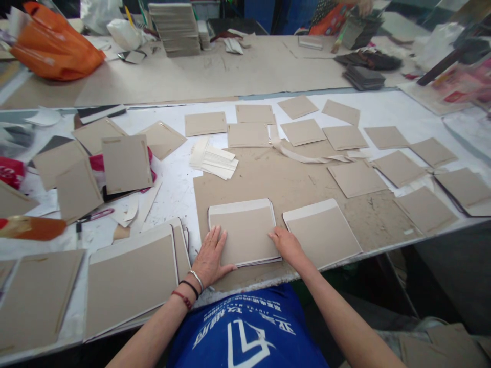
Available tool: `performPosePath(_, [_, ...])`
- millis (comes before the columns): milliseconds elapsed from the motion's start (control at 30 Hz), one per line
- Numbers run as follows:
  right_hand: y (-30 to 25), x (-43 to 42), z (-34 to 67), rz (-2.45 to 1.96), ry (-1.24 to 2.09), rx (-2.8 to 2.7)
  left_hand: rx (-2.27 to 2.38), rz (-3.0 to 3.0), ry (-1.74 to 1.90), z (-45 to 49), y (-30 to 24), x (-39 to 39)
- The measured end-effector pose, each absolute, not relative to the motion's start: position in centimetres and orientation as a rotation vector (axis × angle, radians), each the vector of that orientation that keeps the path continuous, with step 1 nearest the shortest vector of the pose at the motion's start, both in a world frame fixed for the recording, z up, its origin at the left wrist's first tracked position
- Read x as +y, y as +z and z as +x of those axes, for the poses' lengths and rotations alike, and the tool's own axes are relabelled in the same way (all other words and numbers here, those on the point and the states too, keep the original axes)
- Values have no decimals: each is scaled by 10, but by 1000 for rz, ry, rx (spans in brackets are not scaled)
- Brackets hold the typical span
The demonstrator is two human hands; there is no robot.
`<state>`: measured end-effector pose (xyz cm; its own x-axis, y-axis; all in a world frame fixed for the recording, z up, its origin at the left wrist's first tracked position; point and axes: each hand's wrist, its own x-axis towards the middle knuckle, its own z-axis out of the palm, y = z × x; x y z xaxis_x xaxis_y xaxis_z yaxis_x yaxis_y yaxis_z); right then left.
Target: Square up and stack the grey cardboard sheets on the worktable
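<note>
A beige cardboard panel (pixel 245 230) with a pale strip along its far edge lies before me, apparently stacked on others, since dark edges show beneath. Spread over its left edge is my left hand (pixel 210 255), open, with the thumb at the near corner. My right hand (pixel 287 246) has its fingers closed at the right edge, pinching the cardboard panel there; the fingertips are partly hidden. Just right of that hand lies a second panel (pixel 324 232) with a similar pale strip. To the left, larger panels (pixel 130 278) overlap in a pile.
Many loose beige pieces (pixel 358 179) cover the right side. Pale paper strips (pixel 215 158) lie beyond the panel. A brush with an orange handle (pixel 34 227) is at left. An orange bag (pixel 53 43) and a tall stack of boards (pixel 174 28) stand behind. A person's hand (pixel 364 6) shows at the far right.
</note>
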<state>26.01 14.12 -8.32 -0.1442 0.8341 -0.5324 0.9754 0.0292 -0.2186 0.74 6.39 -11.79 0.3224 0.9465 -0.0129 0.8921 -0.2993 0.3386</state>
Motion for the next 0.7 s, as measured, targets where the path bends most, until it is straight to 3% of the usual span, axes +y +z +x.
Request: performPosePath(700, [-81,140,260,1867,-784,2071,1677,2284,281,14,-114,59])
